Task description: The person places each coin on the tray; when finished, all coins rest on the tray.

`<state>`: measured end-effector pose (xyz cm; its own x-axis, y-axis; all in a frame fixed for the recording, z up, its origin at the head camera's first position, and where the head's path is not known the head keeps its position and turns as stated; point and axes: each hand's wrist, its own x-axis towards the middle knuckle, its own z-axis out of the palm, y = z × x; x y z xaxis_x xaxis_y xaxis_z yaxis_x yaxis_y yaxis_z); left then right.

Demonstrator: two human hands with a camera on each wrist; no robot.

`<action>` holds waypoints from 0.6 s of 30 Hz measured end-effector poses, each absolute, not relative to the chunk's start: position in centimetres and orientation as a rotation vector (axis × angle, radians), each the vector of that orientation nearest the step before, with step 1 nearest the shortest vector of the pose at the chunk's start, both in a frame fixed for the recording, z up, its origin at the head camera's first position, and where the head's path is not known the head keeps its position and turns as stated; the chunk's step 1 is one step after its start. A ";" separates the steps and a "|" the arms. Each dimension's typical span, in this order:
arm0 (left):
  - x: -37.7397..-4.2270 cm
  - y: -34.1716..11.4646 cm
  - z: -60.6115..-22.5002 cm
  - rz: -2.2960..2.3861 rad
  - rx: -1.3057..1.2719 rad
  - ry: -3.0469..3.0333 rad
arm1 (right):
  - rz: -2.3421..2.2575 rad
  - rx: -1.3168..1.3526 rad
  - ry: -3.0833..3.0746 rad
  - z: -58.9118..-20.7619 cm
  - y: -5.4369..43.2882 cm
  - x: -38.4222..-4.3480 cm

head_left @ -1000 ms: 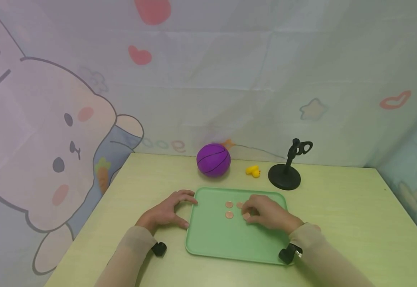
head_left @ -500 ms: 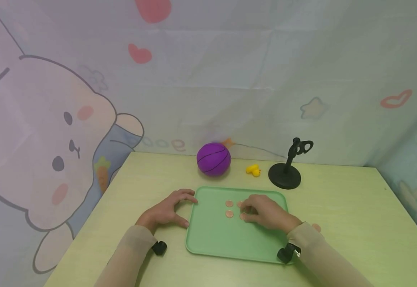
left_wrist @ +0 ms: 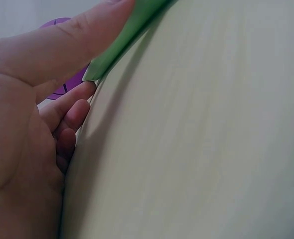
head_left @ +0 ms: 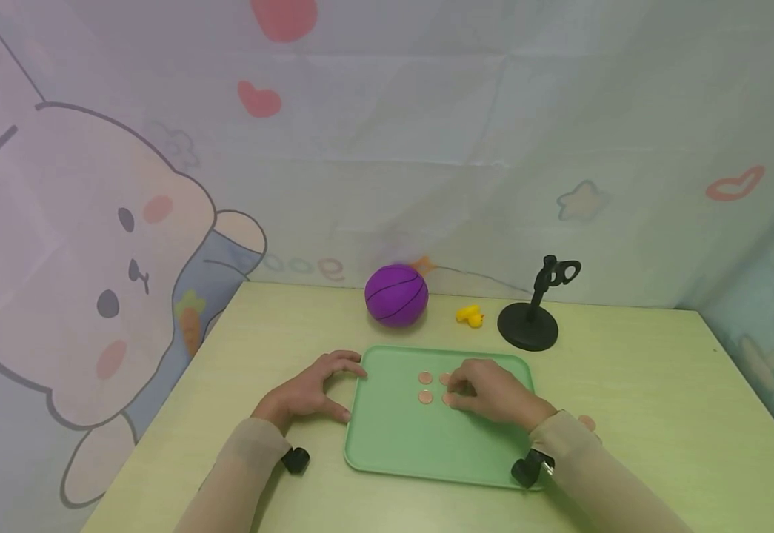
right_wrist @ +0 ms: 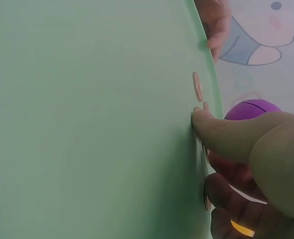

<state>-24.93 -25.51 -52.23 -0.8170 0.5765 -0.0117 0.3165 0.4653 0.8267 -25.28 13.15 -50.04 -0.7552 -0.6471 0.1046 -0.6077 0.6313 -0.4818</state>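
Observation:
My left hand is at the left side of a green tray, thumb and fingers spread apart and touching its rim. In the left wrist view the thumb lies against the tray's edge. Over the right half of the tray, my right hand has its thumb tip on a copper-coloured coin, with the fingers curled; the index fingertip is hidden in the right wrist view. Beside it lie a front-left coin, a back-left coin and a back-right coin. Another coin shows by the fingers.
One more coin lies right of the tray, partly hidden by the right sleeve. Behind the tray stand a purple ball, a yellow toy duck and a black stand. A printed cloth hangs behind the table.
The right hand has moved the coin under its thumb slightly left, down beside the front-left coin. The left hand has stayed put at the tray's rim.

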 end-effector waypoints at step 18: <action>-24.9 -25.5 -52.2 1.282 0.760 2.428 | -0.759 -1.069 2.793 -49.7 12.9 -25.1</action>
<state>-24.90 -25.50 -52.23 -0.8182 0.5749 -0.0113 0.3149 0.4645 0.8277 -25.07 12.91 -49.74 -0.7584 -0.6406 0.1198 -0.6131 0.6390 -0.4646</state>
